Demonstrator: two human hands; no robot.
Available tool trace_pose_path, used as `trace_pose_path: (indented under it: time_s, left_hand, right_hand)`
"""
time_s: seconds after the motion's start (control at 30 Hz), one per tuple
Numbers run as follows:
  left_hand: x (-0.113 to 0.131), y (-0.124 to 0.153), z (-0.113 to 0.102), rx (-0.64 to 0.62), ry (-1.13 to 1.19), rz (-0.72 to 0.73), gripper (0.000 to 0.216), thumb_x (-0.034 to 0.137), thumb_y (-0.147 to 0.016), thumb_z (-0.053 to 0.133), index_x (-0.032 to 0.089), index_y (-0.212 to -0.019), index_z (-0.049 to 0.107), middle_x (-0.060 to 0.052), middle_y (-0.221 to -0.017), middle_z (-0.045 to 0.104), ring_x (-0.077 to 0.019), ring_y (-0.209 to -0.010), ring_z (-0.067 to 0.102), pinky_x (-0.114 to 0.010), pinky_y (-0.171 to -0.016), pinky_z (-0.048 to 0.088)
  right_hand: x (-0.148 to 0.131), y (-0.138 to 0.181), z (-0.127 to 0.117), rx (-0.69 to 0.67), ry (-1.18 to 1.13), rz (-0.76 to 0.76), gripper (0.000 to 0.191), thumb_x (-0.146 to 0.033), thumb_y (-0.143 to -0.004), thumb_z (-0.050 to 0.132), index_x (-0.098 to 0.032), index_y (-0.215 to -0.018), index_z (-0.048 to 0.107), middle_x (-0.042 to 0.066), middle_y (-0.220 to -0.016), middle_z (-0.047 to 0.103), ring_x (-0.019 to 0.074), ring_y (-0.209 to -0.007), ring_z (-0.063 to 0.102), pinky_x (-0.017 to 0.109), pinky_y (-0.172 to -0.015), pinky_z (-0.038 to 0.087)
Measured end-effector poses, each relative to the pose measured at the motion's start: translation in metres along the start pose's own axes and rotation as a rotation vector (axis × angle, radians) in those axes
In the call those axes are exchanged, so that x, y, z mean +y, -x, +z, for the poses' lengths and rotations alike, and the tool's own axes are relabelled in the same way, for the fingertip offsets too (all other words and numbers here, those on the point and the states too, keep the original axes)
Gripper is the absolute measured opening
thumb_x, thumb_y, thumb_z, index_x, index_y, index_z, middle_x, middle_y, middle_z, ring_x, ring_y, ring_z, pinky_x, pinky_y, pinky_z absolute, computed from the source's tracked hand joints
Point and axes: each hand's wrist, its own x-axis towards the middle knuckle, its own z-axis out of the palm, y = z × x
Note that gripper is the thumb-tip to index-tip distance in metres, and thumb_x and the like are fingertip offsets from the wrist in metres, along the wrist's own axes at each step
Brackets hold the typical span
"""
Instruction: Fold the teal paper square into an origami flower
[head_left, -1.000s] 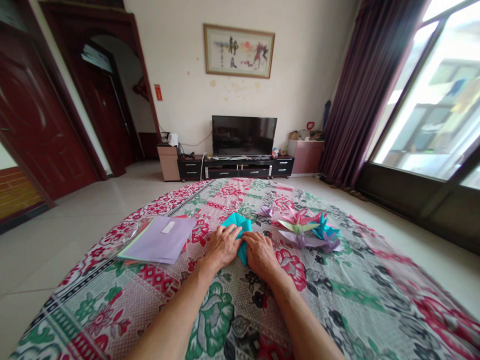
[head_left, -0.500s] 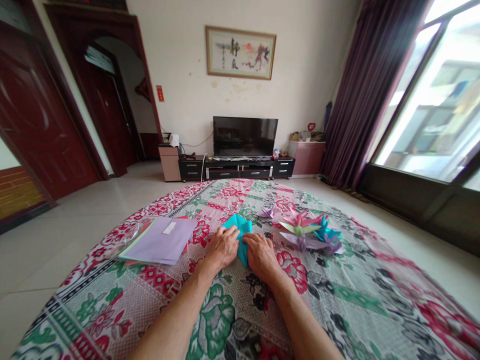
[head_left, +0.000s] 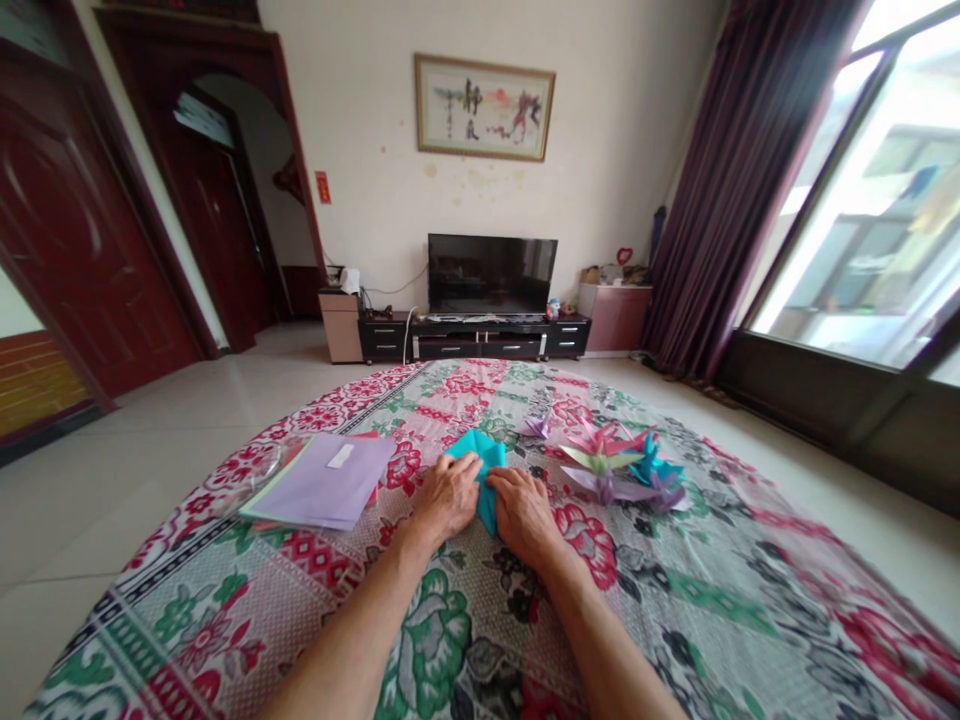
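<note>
Hardly any shift since earlier: left hand (head_left: 448, 492) and right hand (head_left: 523, 503) stay flat, fingers extended, pressing the teal paper (head_left: 480, 452) without gripping it. It lies between them, equally near both, long axis pointing away. Thin, creased, pointed sheet on the floral woven tabletop (head_left: 675, 600) cloth.

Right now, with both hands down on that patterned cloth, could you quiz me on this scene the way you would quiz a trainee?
1. True or false: the left hand and the right hand both touch the teal paper.
2. What lies on the cloth beyond the right hand, on its outer side? A) folded paper flowers B) a mug C) scissors
3. Fill in: the top sheet of the stack of flat sheets, on the left hand's side, is ____ in colour.
Key: 1 true; 2 A; 3 lilac.
</note>
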Motion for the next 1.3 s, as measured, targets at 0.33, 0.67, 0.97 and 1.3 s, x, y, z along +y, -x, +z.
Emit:
trace_pose_path:
  time_s: [0.33,0.67,0.97,1.3]
  left_hand:
    - [-0.002,-0.003,0.0,-0.019,-0.027,0.054,0.033,0.023,-0.09,0.036,0.027,-0.11,0.063,-0.002,-0.12,0.059,-0.02,-0.096,0.052,-0.034,-0.089,0.041]
    - [-0.003,-0.002,0.006,0.069,0.019,0.029,0.03,0.025,-0.091,0.039,0.029,-0.103,0.066,0.0,-0.111,0.064,-0.0179,-0.094,0.053,-0.032,-0.084,0.042]
    - [-0.001,-0.005,0.003,0.077,0.029,-0.011,0.027,0.039,-0.09,0.044,0.03,-0.104,0.065,0.001,-0.112,0.063,-0.02,-0.1,0.051,-0.033,-0.089,0.04]
    - [0.002,-0.002,0.0,0.078,0.031,-0.019,0.027,0.04,-0.089,0.046,0.029,-0.106,0.065,0.0,-0.113,0.062,-0.0209,-0.101,0.05,-0.035,-0.09,0.04]
  right_hand:
    - [0.004,-0.002,-0.002,-0.012,-0.027,-0.01,0.032,-0.015,-0.085,0.044,-0.023,-0.107,0.064,0.005,-0.119,0.061,0.0217,-0.11,0.052,0.039,-0.094,0.036]
    - [0.014,0.004,-0.004,0.099,-0.181,-0.069,0.018,-0.014,-0.079,0.054,-0.019,-0.087,0.069,0.007,-0.105,0.066,0.0179,-0.096,0.061,0.031,-0.091,0.045]
    - [0.006,0.008,-0.005,0.061,-0.076,-0.047,0.021,-0.019,-0.082,0.053,-0.02,-0.097,0.067,0.007,-0.112,0.064,0.0204,-0.104,0.057,0.036,-0.097,0.04]
    - [-0.005,0.017,-0.01,0.059,-0.08,0.05,0.02,-0.02,-0.082,0.053,-0.021,-0.097,0.066,0.008,-0.114,0.062,0.0205,-0.105,0.056,0.036,-0.094,0.041]
